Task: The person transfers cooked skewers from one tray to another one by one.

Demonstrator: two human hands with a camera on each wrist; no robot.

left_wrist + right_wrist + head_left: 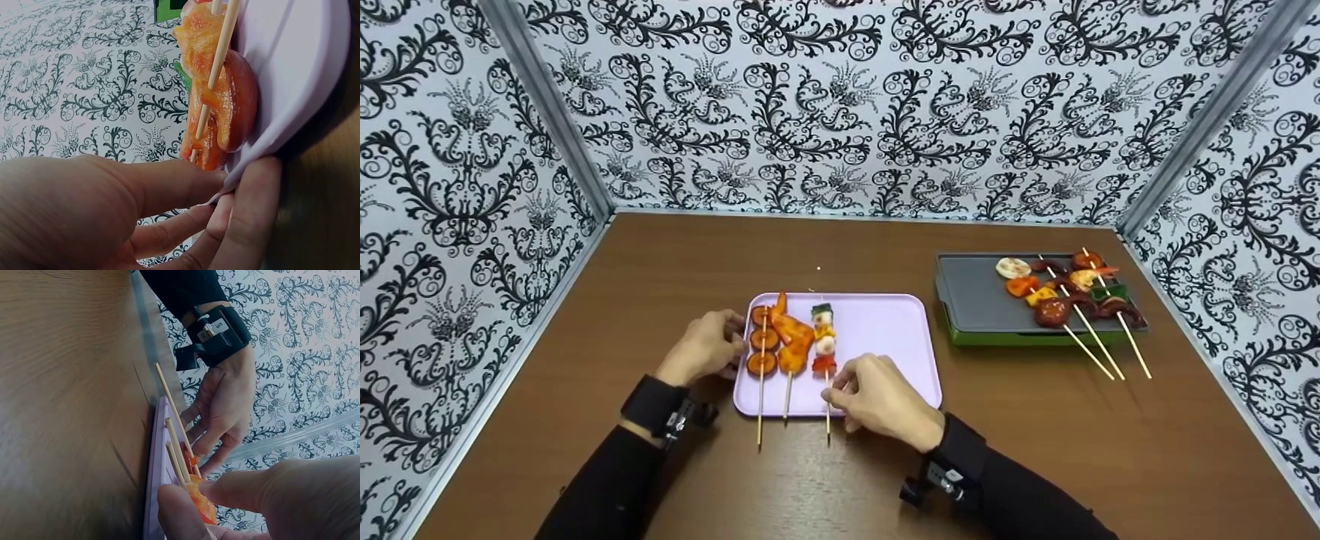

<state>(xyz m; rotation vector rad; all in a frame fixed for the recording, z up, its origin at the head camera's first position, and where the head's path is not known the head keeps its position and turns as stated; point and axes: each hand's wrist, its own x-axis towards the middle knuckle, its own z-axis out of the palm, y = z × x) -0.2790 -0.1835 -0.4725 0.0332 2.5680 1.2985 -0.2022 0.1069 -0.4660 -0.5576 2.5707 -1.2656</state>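
Note:
A lilac tray (885,330) lies on the table with three food skewers side by side. Leftmost is a skewer of round brown-edged slices (763,364); beside it lies an orange chicken wing skewer (794,354). The third, a vegetable skewer (825,346), has green, white, yellow and red pieces. My left hand (705,349) pinches the tray's left rim, thumb above and fingers below, as the left wrist view shows. With thumb and fingers my right hand (881,397) pinches the bare stick of the vegetable skewer, just below its red piece. All three sticks overhang the tray's near edge.
On the right stands a toy grill (971,296) with a grey top and green base. Several skewers (1054,311) lie across it, their sticks jutting past its front edge. Patterned walls (840,112) enclose the brown table (675,262) at the back and sides.

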